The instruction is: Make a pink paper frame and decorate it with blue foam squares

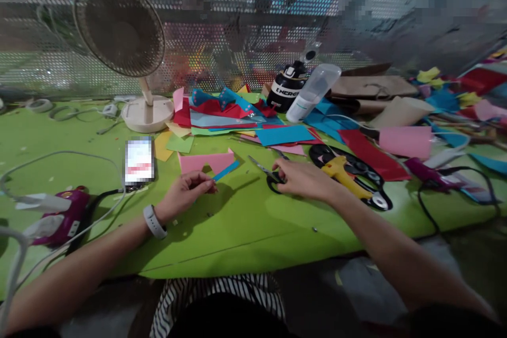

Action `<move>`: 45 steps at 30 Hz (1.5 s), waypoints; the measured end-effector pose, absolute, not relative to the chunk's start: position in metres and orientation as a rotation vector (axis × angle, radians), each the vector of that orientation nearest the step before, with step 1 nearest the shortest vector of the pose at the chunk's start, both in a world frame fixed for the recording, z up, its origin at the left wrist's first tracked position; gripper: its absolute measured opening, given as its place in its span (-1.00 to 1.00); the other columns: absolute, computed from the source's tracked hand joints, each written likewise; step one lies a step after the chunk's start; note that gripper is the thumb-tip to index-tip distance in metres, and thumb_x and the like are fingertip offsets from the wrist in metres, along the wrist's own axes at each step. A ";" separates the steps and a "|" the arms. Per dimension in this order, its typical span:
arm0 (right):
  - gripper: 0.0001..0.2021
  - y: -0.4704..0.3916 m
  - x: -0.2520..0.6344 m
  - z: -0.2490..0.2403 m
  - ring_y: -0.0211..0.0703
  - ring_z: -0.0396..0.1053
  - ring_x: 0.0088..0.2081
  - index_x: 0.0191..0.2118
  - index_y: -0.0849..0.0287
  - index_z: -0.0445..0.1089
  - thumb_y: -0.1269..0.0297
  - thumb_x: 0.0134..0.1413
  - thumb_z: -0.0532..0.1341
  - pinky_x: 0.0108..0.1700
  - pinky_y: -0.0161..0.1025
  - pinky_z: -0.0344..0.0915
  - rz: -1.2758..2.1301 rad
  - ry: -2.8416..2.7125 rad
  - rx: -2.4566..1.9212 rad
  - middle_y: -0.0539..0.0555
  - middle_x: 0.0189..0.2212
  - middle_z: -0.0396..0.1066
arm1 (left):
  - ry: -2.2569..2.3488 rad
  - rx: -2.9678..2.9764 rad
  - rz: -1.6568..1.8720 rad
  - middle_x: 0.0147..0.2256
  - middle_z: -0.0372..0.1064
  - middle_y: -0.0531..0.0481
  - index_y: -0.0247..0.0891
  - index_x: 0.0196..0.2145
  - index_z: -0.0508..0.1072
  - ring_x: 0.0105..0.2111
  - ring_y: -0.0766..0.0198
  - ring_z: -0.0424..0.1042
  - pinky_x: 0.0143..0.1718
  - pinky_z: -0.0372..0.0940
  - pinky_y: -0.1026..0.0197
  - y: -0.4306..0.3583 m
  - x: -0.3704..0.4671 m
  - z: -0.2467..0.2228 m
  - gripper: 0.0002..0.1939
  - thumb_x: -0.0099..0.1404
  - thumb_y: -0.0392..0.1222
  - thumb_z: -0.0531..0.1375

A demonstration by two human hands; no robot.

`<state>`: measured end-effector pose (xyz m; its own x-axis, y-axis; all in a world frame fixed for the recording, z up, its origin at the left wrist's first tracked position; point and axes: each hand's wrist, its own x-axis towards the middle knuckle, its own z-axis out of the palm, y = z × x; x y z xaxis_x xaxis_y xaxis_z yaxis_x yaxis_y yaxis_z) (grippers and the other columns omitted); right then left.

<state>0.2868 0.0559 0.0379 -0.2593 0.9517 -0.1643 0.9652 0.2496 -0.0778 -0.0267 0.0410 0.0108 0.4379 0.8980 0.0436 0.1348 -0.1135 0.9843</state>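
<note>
Between the thumb and fingers of my left hand (193, 190) is one end of a narrow blue strip (226, 170), which points up to the right. Just behind it lies a pink paper piece (206, 161) with a cut-out edge. My right hand (297, 175) is at a pair of dark-handled scissors (261, 166), its fingers closed around the handles. The blades are spread and point up to the left, apart from the strip. A yellow and black tool (348, 177) lies right of my right hand, partly behind the forearm.
A fan (147, 113) and a phone (139, 161) stand and lie at the left. Coloured papers (285, 135), a black bottle (287, 90) and a clear bottle (315, 92) are behind. Purple glue guns (67, 216) with cables lie at both sides.
</note>
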 end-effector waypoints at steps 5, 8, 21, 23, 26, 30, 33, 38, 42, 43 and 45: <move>-0.71 0.059 0.299 0.035 -0.03 0.46 -0.29 -0.21 0.13 0.35 0.18 -0.10 0.25 -0.45 -0.27 0.12 -0.304 2.310 2.009 0.06 -0.31 0.52 | 0.915 1.504 0.861 -0.35 0.55 -0.06 -0.29 -0.27 0.46 -0.33 0.27 0.54 -0.17 0.43 0.15 0.042 -0.026 0.006 -0.74 0.26 -0.02 0.23; -0.79 0.063 0.302 0.036 -0.05 0.46 -0.34 -0.38 0.12 0.38 0.10 -0.10 0.25 -0.46 -0.27 0.13 -0.386 2.288 1.983 0.06 -0.38 0.52 | 0.899 1.482 0.864 -0.35 0.56 -0.06 -0.29 -0.21 0.47 -0.32 0.26 0.55 -0.17 0.44 0.15 0.042 -0.025 0.004 -0.71 0.25 -0.01 0.23; -0.63 0.065 0.292 0.028 -0.34 0.35 -0.61 -0.31 0.16 0.31 0.18 -0.28 0.40 -0.61 -0.40 0.26 -2.264 2.057 2.296 0.02 -0.45 0.48 | 0.783 1.372 0.931 -0.42 0.51 0.03 -0.27 -0.27 0.34 -0.37 0.31 0.55 -0.22 0.44 0.21 0.038 -0.023 0.009 -0.74 0.26 -0.03 0.25; -0.60 0.065 0.276 0.028 -0.35 0.39 -0.57 -0.29 0.14 0.31 0.15 -0.28 0.43 -0.61 -0.43 0.26 -2.569 1.997 2.276 0.00 -0.41 0.47 | 0.780 1.353 0.931 -0.43 0.51 0.04 -0.26 -0.26 0.33 -0.37 0.30 0.55 -0.22 0.45 0.19 0.037 -0.022 0.010 -0.71 0.24 -0.01 0.26; -0.54 0.066 0.248 0.030 -0.21 0.51 -0.43 -0.30 0.11 0.27 0.11 -0.31 0.47 -0.38 -0.27 0.46 -2.831 2.001 2.145 -0.02 -0.38 0.47 | 0.802 1.349 0.931 -0.43 0.50 0.04 -0.25 -0.25 0.33 -0.37 0.29 0.56 -0.21 0.45 0.18 0.037 -0.022 0.010 -0.70 0.23 0.00 0.27; -0.46 0.068 0.220 0.031 -0.17 0.52 -0.32 -0.31 0.11 0.25 0.15 -0.42 0.53 -0.15 -0.15 0.46 -2.883 2.140 2.104 -0.05 -0.37 0.46 | 0.831 1.365 0.933 -0.44 0.49 0.05 -0.26 -0.25 0.33 -0.40 0.31 0.54 -0.24 0.45 0.19 0.037 -0.023 0.009 -0.71 0.23 -0.01 0.27; -0.46 0.069 0.209 0.030 -0.23 0.48 -0.32 -0.31 0.14 0.28 0.23 -0.48 0.54 -0.15 -0.20 0.43 -2.781 2.295 2.144 -0.07 -0.39 0.44 | 0.845 1.413 0.887 -0.43 0.49 0.03 -0.27 -0.28 0.34 -0.39 0.33 0.53 -0.24 0.43 0.22 0.037 -0.024 0.010 -0.73 0.26 -0.02 0.24; -0.49 0.065 0.204 0.027 -0.26 0.45 -0.38 -0.30 0.11 0.27 0.23 -0.42 0.51 -0.23 -0.22 0.45 -2.706 2.421 2.124 -0.09 -0.40 0.42 | 0.854 1.475 0.805 -0.39 0.50 -0.04 -0.30 -0.28 0.39 -0.37 0.30 0.50 -0.27 0.39 0.23 0.034 -0.024 0.012 -0.71 0.27 0.01 0.23; -0.51 0.055 0.198 0.024 -0.23 0.47 -0.35 -0.29 0.10 0.24 0.23 -0.36 0.50 -0.24 -0.20 0.46 -2.649 2.516 2.045 -0.07 -0.36 0.42 | 0.843 1.438 0.690 -0.36 0.50 -0.06 -0.31 -0.11 0.43 -0.37 0.29 0.48 -0.32 0.38 0.24 0.031 -0.020 0.012 -0.62 0.25 0.03 0.24; -0.52 0.052 0.196 0.024 -0.22 0.48 -0.35 -0.28 0.09 0.23 0.22 -0.33 0.49 -0.23 -0.19 0.47 -2.648 2.520 1.997 -0.06 -0.36 0.43 | 0.835 1.414 0.668 -0.34 0.51 -0.07 -0.31 -0.07 0.43 -0.36 0.28 0.48 -0.32 0.37 0.23 0.030 -0.018 0.011 -0.60 0.26 0.03 0.23; -0.54 0.044 0.190 0.021 -0.21 0.49 -0.33 -0.27 0.09 0.23 0.21 -0.27 0.47 -0.21 -0.17 0.47 -2.648 2.517 1.907 -0.05 -0.36 0.43 | 0.818 1.372 0.660 -0.34 0.52 -0.08 -0.31 -0.14 0.45 -0.37 0.29 0.48 -0.33 0.37 0.24 0.028 -0.016 0.011 -0.64 0.26 0.03 0.24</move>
